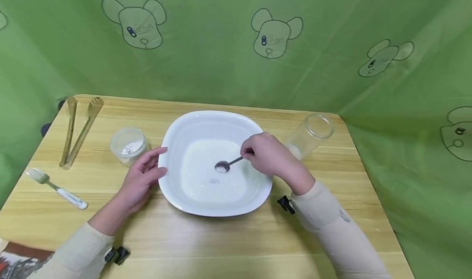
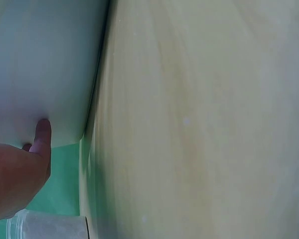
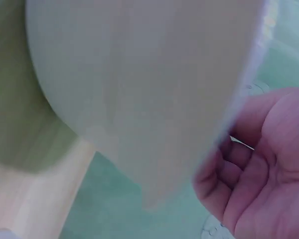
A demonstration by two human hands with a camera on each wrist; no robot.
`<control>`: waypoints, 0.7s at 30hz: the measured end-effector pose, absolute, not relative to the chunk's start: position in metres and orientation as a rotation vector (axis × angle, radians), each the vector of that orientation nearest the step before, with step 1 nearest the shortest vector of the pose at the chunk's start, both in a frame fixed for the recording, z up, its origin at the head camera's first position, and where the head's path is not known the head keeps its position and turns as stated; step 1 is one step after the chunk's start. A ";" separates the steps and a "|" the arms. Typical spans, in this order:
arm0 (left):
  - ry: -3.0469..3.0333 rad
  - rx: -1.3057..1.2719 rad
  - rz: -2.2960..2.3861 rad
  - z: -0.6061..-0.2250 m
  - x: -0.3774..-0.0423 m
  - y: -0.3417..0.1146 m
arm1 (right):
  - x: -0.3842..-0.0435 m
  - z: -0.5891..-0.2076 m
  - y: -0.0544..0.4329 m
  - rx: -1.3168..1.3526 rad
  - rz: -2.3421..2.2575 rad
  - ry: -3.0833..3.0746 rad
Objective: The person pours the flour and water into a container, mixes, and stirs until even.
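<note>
A white basin (image 1: pixel 214 208) stands mid-table. My right hand (image 1: pixel 268 154) is above its right side and pinches the handle of a small dark spoon (image 1: pixel 223 167); white powder lies in the spoon's bowl, over the basin. In the right wrist view the curled fingers of the right hand (image 3: pixel 259 174) show beyond the basin wall (image 3: pixel 134 89), which hides the spoon. My left hand (image 1: pixel 141 180) touches the basin's left side with its fingers extended. The left wrist view shows a fingertip of the left hand (image 2: pixel 20 169) against the outer wall of the basin (image 2: pixel 45 64).
Left of the basin stands a clear round tub (image 1: pixel 129 146) of white powder. Farther left lie wooden tongs (image 1: pixel 82 135) and a white-handled fork (image 1: pixel 59 189). A clear glass jar (image 1: pixel 311 133) with white contents stands to the right. A green curtain (image 1: pixel 214 66) hangs behind the table (image 1: pixel 177 246).
</note>
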State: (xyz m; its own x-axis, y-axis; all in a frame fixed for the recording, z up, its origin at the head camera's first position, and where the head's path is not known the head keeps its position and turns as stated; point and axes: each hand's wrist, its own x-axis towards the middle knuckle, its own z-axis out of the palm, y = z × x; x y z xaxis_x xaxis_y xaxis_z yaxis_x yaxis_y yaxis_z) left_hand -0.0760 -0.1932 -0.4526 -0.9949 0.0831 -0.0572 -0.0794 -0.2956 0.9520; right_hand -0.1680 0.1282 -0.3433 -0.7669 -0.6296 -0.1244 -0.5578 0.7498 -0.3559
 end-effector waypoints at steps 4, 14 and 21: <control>1.800 0.006 2.450 -0.451 -0.076 -0.194 | -0.166 -0.349 0.127 -1.036 -0.521 2.624; 1.788 0.009 2.463 -0.452 -0.075 -0.194 | -0.162 -0.343 0.144 -0.950 -0.495 2.677; 1.782 0.008 2.464 -0.452 -0.075 -0.193 | -0.158 -0.342 0.153 -0.912 -0.543 2.661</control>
